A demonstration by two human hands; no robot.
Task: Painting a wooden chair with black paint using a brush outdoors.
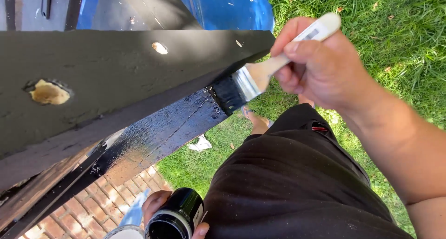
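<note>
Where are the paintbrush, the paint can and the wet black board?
paintbrush (260, 76), head view, on its metal ferrule
paint can (179, 213), head view, on its black side
wet black board (158, 134), head view, on its glossy face

we're outdoors in a home garden, sunlit grass (395, 30) spreading to the right of a dark painted wooden beam (107, 76). below the beam lies a red brick path (100, 206), and behind it sits a blue tarp (227, 6). a scrap of white paper (200, 144) rests on the lawn just under the beam.
</note>
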